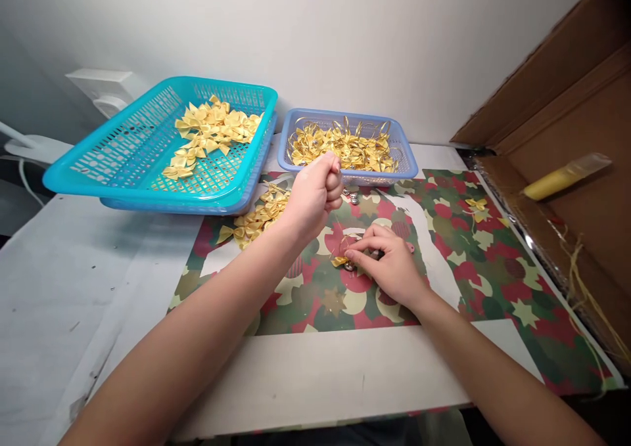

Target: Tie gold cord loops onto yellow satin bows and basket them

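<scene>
My left hand (pixel 318 193) is raised over the mat in a closed fist. A faint thin cord (pixel 339 224) runs from below that fist down toward a small yellow ribbon bow (pixel 339 261). Thumb and fingertips of my right hand (pixel 389 262) are pinched at this bow, low over the patterned mat. A small silver bell (pixel 349 266) sits beside the bow at the fingertips. Partly behind my left forearm lies a pile of loose yellow bows (pixel 261 216). A few more silver bells (pixel 353 198) rest beyond my hands.
A turquoise basket (pixel 123 114) with yellow bows is stacked on a blue one at left. Behind my hands, a blue-purple basket (pixel 409 160) holds bows with gold cord loops. At right are a cardboard box (pixel 566 98), a yellow tube (pixel 566 175) and loose cords (pixel 582 288).
</scene>
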Demonstrator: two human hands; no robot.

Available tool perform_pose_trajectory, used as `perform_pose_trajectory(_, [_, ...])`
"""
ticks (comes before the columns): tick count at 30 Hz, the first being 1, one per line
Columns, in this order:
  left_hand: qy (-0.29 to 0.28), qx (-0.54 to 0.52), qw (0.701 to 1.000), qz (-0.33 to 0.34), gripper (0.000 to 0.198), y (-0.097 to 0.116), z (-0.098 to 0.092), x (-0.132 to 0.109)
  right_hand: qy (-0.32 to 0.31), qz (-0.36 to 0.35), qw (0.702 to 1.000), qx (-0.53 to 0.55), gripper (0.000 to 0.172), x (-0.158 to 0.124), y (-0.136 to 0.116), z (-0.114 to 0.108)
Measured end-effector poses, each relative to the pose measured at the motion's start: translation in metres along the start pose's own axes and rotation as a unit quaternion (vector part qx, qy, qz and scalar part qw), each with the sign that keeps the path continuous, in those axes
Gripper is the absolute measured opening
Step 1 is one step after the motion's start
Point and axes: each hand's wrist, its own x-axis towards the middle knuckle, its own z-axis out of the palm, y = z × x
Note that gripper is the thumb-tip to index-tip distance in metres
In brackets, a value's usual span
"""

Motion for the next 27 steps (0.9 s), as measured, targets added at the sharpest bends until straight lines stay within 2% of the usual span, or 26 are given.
perform_pose_trajectory(8, [0.035, -0.011, 0.999, 0.009, 0.030, -0.002, -0.015, 0.010, -0.006, 0.005, 0.999, -0.036, 0.009, -0.002, -0.005, 0.003])
perform_pose_trajectory(10, [0.024, -0.010, 1.000, 0.006, 0.029, -0.003, -0.015, 0.010, -0.007, 0.000, 0.999, -0.038, 0.002, -0.002, -0.006, 0.000])
perform_pose_trajectory(13, [0.001, -0.004, 1.000, 0.006, 0.029, -0.003, -0.014, 0.008, -0.018, -0.008, 0.999, -0.031, 0.016, -0.002, -0.006, -0.009])
perform_pose_trajectory(17, [-0.014, -0.006, 1.000, 0.007, 0.030, 0.001, -0.011, 0.005, -0.035, -0.007, 0.999, -0.019, 0.011, -0.001, -0.006, -0.017])
perform_pose_trajectory(23, [-0.038, -0.029, 0.999, -0.003, 0.034, 0.009, 0.000, -0.002, -0.023, -0.074, 0.992, -0.095, 0.009, -0.002, -0.008, -0.008])
perform_pose_trajectory(27, [-0.058, 0.010, 0.998, 0.003, 0.034, 0.013, 0.003, -0.002, -0.003, -0.071, 0.992, -0.101, 0.011, -0.003, -0.008, -0.004])
